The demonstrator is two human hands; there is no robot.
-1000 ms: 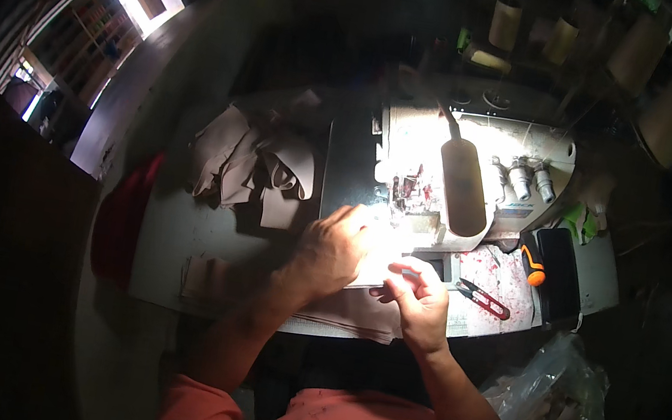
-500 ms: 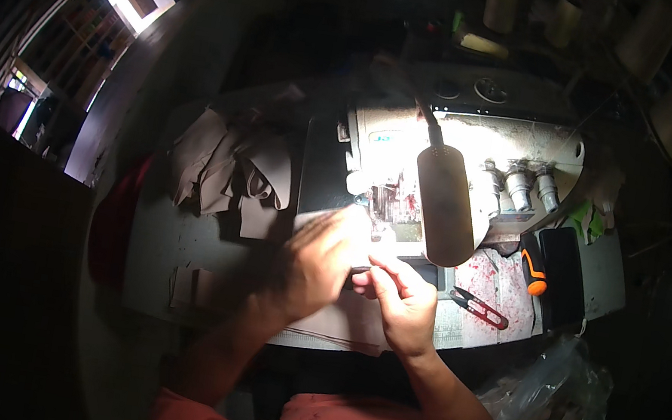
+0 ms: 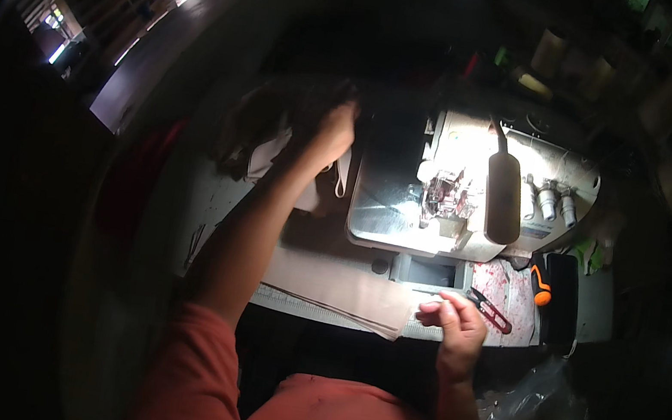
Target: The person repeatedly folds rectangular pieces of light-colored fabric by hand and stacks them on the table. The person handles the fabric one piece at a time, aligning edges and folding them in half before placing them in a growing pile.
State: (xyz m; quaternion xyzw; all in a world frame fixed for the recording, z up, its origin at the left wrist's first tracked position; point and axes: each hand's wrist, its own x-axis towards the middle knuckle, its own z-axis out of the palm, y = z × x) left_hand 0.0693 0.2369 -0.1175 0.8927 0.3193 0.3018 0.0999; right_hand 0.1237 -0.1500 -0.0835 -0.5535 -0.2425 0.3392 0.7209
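My left hand (image 3: 331,137) is stretched out over a heap of pale fabric pieces (image 3: 271,152) at the back left; its fingers are lost in shadow and blur. My right hand (image 3: 462,326) hovers by the table's front edge with fingers curled in a pinch. A thin dark pointed tool (image 3: 426,292) sticks out from these fingers; its kind is hard to make out. Left of the right hand, a flat stack of long beige fabric pieces (image 3: 333,286) lies along the front edge. Behind it stands an overlock-type sewing machine (image 3: 451,197) with a shiny metal plate (image 3: 384,208).
A lamp (image 3: 503,200) hangs over the machine, lighting it strongly. Red-handled thread snips (image 3: 494,313) lie on a red-speckled cloth (image 3: 511,286). To their right are an orange-handled tool (image 3: 542,293) and a black flat object (image 3: 563,287). A clear plastic bag (image 3: 536,414) hangs below the right edge.
My hands were together in front of the machine and have parted. The left reached away to the fabric heap; the right drew right and nearer. The view has shifted, too.
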